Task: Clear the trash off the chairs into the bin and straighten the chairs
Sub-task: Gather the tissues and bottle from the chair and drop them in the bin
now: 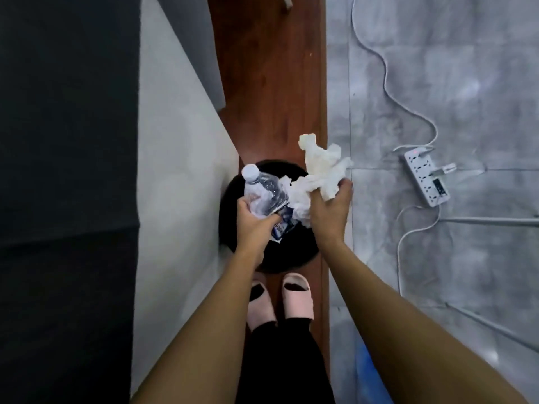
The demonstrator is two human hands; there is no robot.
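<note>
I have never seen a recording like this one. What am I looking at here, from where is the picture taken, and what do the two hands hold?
There is no machine here. A person wears a wide-angle camera on the head, so the single picture looks straight down along both bare arms to the feet in pink slippers.

The left hand grips a crumpled clear plastic bottle with a white cap. The right hand clutches a bunch of crumpled white paper. Both hands are above a round black bin, which stands on a strip of brown wooden floor.

To the right, on grey floor, lies a white power strip with its cable. No chairs can be clearly seen in this picture.
</note>
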